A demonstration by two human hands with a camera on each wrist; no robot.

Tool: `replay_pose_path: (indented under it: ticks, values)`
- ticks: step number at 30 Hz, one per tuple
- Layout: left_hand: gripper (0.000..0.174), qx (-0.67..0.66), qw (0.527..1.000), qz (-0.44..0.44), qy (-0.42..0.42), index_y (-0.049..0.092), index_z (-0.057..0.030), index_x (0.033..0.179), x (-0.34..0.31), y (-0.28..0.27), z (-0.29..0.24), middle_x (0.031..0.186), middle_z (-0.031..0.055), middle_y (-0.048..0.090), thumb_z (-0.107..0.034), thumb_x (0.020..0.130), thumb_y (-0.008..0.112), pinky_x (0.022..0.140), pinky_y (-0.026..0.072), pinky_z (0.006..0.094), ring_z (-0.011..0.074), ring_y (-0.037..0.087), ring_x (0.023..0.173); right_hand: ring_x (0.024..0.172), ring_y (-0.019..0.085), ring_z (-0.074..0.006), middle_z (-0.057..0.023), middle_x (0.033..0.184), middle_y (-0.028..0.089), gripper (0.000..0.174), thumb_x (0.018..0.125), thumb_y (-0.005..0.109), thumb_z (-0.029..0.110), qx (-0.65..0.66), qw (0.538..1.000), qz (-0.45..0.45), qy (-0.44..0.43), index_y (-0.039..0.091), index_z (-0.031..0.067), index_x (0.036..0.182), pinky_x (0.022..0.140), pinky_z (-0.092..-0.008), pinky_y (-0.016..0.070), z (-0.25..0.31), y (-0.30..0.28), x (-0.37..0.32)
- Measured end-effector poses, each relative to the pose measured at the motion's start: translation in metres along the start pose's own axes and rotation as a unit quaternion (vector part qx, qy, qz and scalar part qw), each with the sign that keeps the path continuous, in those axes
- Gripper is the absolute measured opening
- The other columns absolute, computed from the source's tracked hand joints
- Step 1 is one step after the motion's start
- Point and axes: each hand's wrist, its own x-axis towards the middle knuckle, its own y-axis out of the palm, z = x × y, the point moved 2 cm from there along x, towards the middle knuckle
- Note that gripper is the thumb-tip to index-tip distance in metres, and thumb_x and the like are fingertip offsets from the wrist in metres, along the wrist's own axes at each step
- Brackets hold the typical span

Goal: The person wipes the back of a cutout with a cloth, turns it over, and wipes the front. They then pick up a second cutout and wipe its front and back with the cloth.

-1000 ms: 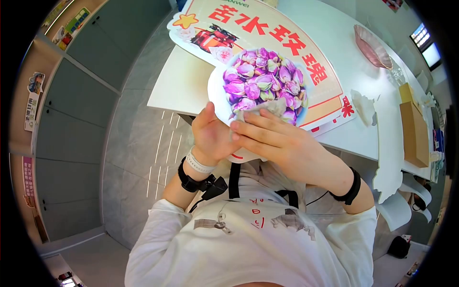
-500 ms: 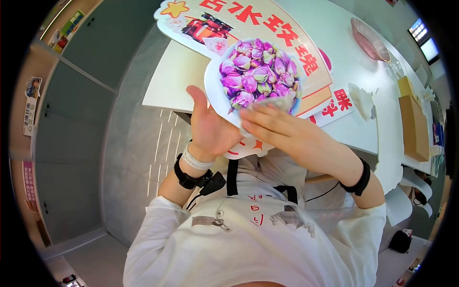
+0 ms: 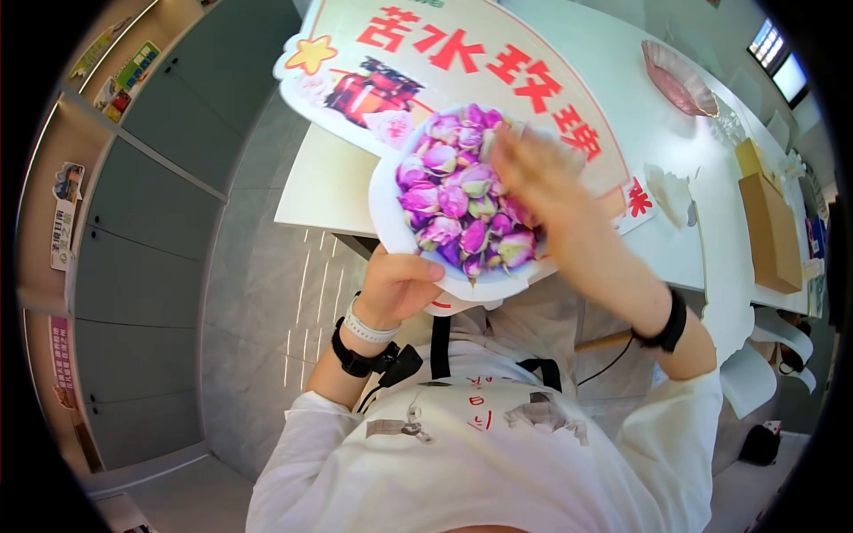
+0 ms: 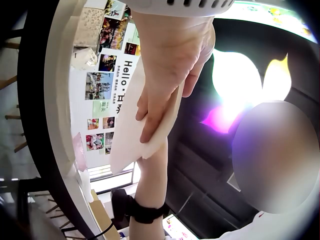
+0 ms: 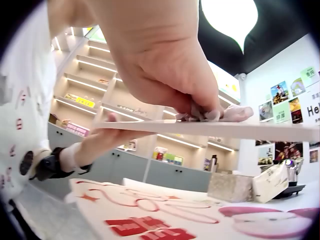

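A large cut-out sign (image 3: 480, 84) with red characters and a printed bowl of purple rosebuds is tilted over the table's near edge. My left hand (image 3: 400, 286) grips its near rim, thumb on top; in the left wrist view the fingers (image 4: 152, 120) lie along the sign's back. My right hand (image 3: 551, 191), blurred, is over the right side of the rosebud picture. In the right wrist view, its curled fingers hold a crumpled greyish-white wipe (image 5: 240, 113) against the sign's face. A second sign (image 5: 150, 215) with red lettering lies beneath, mostly hidden in the head view.
On the white table (image 3: 324, 178) stand a pink fluted glass bowl (image 3: 680, 80) and crumpled white material (image 3: 671, 194). A brown cardboard box (image 3: 769, 233) is at the right. Grey cabinets (image 3: 142, 266) line the left wall beyond the tiled floor.
My left hand has gone from an open palm beside the sign to gripping its rim. The right hand has moved away from me, up across the rosebud picture. The sign has shifted slightly nearer.
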Motion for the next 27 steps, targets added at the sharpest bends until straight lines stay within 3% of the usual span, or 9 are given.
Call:
replay_pose_path:
  ticks: [2, 5, 10, 13, 15, 17, 18, 21, 27]
  values:
    - [0.071, 0.021, 0.999, 0.030, 0.012, 0.035, 0.0020, 0.137, 0.001, -0.008, -0.002, 0.132, 0.0168, 0.048, 0.016, 0.069, 0.051, 0.104, 0.0404, 0.0472, 0.0319, 0.046, 0.125, 0.139, 0.026, -0.0353, -0.0152, 0.150, 0.028, 0.060, 0.082, 0.051, 0.009, -0.038, 0.993, 0.097, -0.048, 0.038, 0.0057, 0.141, 0.113, -0.0462, 0.0241, 0.032, 0.007, -0.019]
    - [0.069, 0.031, 0.998, 0.048, 0.006, 0.038, -0.0036, 0.137, 0.000, -0.014, 0.002, 0.130, 0.0130, 0.050, 0.016, 0.071, 0.051, 0.103, 0.0411, 0.0442, 0.0285, 0.048, 0.124, 0.141, 0.024, -0.0333, -0.0140, 0.152, 0.027, 0.057, 0.087, 0.046, 0.004, 0.041, 0.989, 0.141, -0.036, 0.035, 0.0015, 0.143, 0.113, -0.0473, 0.0218, 0.051, 0.001, -0.018]
    - [0.067, 0.047, 0.998, 0.039, -0.035, 0.043, -0.0130, 0.135, -0.001, -0.017, 0.018, 0.128, 0.0073, 0.052, 0.014, 0.075, 0.049, 0.098, 0.0434, 0.0396, 0.0230, 0.050, 0.120, 0.139, 0.028, -0.0311, -0.0133, 0.152, 0.026, 0.061, 0.083, 0.049, 0.005, 0.048, 0.989, 0.077, -0.114, 0.034, 0.0015, 0.142, 0.112, -0.0461, 0.0267, 0.057, 0.007, 0.014]
    - [0.062, 0.127, 0.991, 0.013, -0.027, 0.041, -0.0065, 0.136, -0.002, -0.017, 0.015, 0.130, 0.0099, 0.051, 0.005, 0.078, 0.057, 0.097, 0.0443, 0.0426, 0.0260, 0.050, 0.119, 0.138, 0.030, -0.0293, -0.0121, 0.152, 0.026, 0.064, 0.080, 0.050, 0.001, 0.011, 0.993, 0.017, -0.116, 0.034, 0.0029, 0.142, 0.112, -0.0429, 0.0286, 0.044, 0.009, 0.030]
    - [0.064, 0.121, 0.992, 0.025, -0.035, 0.045, -0.0069, 0.133, 0.000, -0.007, 0.013, 0.127, 0.0084, 0.052, 0.015, 0.073, 0.050, 0.096, 0.0440, 0.0396, 0.0225, 0.053, 0.115, 0.138, 0.029, -0.0290, -0.0118, 0.152, 0.026, 0.070, 0.076, 0.051, -0.003, -0.010, 0.994, -0.025, -0.106, 0.033, 0.0040, 0.143, 0.112, -0.0406, 0.0297, 0.027, 0.009, 0.042]
    - [0.064, 0.128, 0.991, 0.037, -0.032, 0.044, -0.0038, 0.133, 0.000, -0.009, 0.015, 0.129, 0.0098, 0.052, 0.015, 0.072, 0.052, 0.098, 0.0439, 0.0393, 0.0239, 0.052, 0.118, 0.139, 0.028, -0.0296, -0.0123, 0.152, 0.026, 0.075, 0.073, 0.052, -0.007, -0.008, 0.995, -0.058, -0.086, 0.032, 0.0051, 0.144, 0.112, -0.0395, 0.0299, 0.011, 0.007, 0.048]
    - [0.064, 0.150, 0.988, 0.015, -0.037, 0.044, -0.0037, 0.133, -0.001, 0.001, 0.011, 0.129, 0.0098, 0.051, 0.015, 0.072, 0.052, 0.098, 0.0439, 0.0391, 0.0239, 0.051, 0.118, 0.139, 0.027, -0.0306, -0.0132, 0.151, 0.027, 0.083, 0.068, 0.052, -0.013, 0.068, 0.997, -0.034, -0.017, 0.031, 0.0068, 0.145, 0.112, -0.0381, 0.0296, 0.005, -0.002, 0.048]
    - [0.063, 0.138, 0.990, 0.038, -0.021, 0.044, -0.0041, 0.132, -0.001, 0.007, 0.013, 0.130, 0.0101, 0.051, 0.015, 0.073, 0.052, 0.099, 0.0433, 0.0383, 0.0238, 0.051, 0.120, 0.139, 0.028, -0.0314, -0.0134, 0.151, 0.029, 0.087, 0.065, 0.051, -0.017, 0.015, 0.996, -0.075, -0.047, 0.031, 0.0075, 0.145, 0.113, -0.0391, 0.0281, 0.010, 0.001, 0.046]
    - [0.062, 0.064, 0.997, -0.016, -0.035, 0.045, -0.0052, 0.132, -0.005, -0.015, 0.012, 0.131, 0.0097, 0.050, 0.017, 0.074, 0.050, 0.100, 0.0427, 0.0372, 0.0234, 0.050, 0.121, 0.137, 0.030, -0.0347, -0.0140, 0.150, 0.031, 0.067, 0.079, 0.046, -0.004, 0.044, 0.990, 0.052, -0.128, 0.033, 0.0069, 0.144, 0.113, -0.0434, 0.0262, 0.058, 0.012, 0.021]
